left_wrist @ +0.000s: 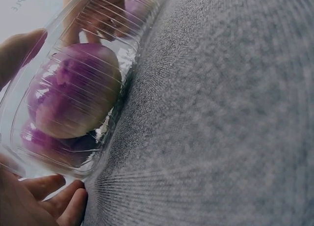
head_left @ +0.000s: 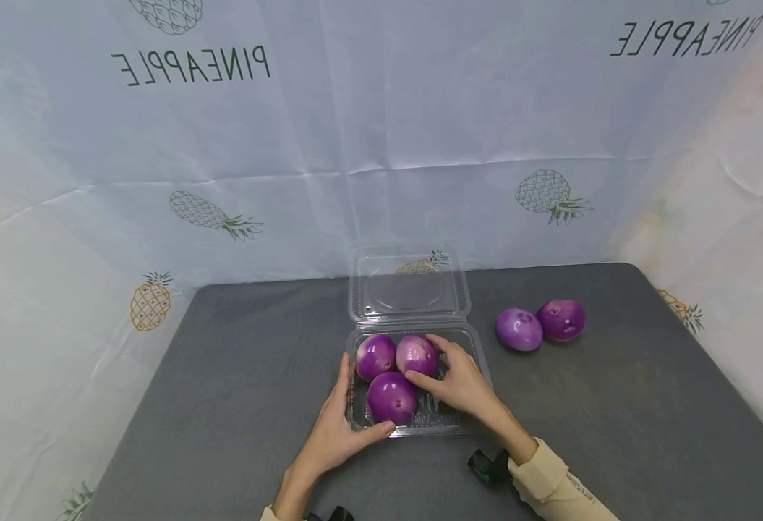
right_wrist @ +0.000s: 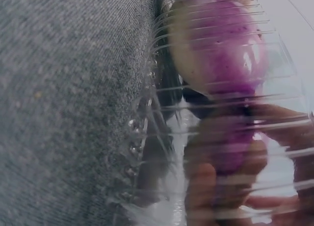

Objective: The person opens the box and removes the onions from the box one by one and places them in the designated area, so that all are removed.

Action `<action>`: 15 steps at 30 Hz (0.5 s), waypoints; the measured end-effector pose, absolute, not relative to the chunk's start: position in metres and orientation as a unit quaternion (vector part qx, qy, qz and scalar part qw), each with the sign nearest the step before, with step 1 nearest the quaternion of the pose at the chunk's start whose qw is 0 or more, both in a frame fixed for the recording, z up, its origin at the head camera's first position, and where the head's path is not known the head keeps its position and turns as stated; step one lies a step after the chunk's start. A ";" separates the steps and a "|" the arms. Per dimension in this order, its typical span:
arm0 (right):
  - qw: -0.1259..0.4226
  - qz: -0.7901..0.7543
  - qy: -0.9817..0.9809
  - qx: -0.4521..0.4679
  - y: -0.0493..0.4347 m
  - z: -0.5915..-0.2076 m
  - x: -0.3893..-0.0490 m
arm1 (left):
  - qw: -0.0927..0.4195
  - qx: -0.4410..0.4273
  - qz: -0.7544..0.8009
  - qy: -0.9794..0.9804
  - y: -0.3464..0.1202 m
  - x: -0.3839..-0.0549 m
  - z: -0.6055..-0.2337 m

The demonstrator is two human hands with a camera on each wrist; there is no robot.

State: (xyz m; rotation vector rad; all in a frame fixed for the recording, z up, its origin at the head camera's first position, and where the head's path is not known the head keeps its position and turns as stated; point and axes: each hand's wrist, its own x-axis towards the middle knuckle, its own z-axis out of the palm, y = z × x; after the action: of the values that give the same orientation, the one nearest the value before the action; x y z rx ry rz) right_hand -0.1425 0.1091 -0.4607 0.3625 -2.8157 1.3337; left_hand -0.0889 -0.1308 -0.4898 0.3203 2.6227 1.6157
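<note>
A clear plastic clamshell container (head_left: 466, 427) lies with its lid raised. Inside are three glossy, round purple fruits: one at the back left (head_left: 375, 357), one in front (head_left: 392, 398) and one at the back right (head_left: 414, 355). My right hand (head_left: 459, 378) reaches into the base and holds the back-right fruit between thumb and fingers. Through the ribbed wall in the right wrist view, fingers (right_wrist: 201, 186) show around a purple fruit. My left hand (head_left: 335, 434) grips the container's front-left corner, thumb along the front edge, fingers at the left side.
Two more purple fruits (head_left: 518, 329) (head_left: 562, 320) lie together on the dark grey table (head_left: 244, 376), right of the container. The transparent lid (head_left: 407, 286) stands up at the back, near a white pineapple-print cloth (head_left: 381, 130).
</note>
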 end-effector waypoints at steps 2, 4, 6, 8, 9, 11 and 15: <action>0.011 0.428 -0.897 0.110 0.109 -0.461 -0.143 | 0.023 0.103 0.523 0.846 -0.131 -0.089 -0.490; 0.017 0.434 -0.894 0.106 0.109 -0.462 -0.143 | 0.023 0.102 0.523 0.846 -0.131 -0.089 -0.489; 0.020 0.442 -0.891 0.099 0.108 -0.462 -0.143 | 0.022 0.103 0.522 0.846 -0.131 -0.089 -0.489; 0.024 0.451 -0.887 0.097 0.107 -0.462 -0.143 | 0.021 0.104 0.521 0.847 -0.131 -0.089 -0.489; 0.025 0.456 -0.884 0.095 0.107 -0.462 -0.143 | 0.021 0.104 0.520 0.848 -0.131 -0.089 -0.489; 0.024 0.467 -0.879 0.092 0.107 -0.461 -0.143 | 0.020 0.105 0.519 0.848 -0.131 -0.089 -0.490; 0.028 0.484 -0.870 0.091 0.107 -0.457 -0.140 | 0.017 0.106 0.521 0.847 -0.131 -0.089 -0.490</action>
State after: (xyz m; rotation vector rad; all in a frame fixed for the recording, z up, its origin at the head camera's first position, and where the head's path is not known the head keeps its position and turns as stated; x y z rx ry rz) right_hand -0.1401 0.1074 -0.4569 0.2798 -2.6844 1.4954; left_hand -0.0889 -0.1309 -0.4897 0.3289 2.6329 1.6187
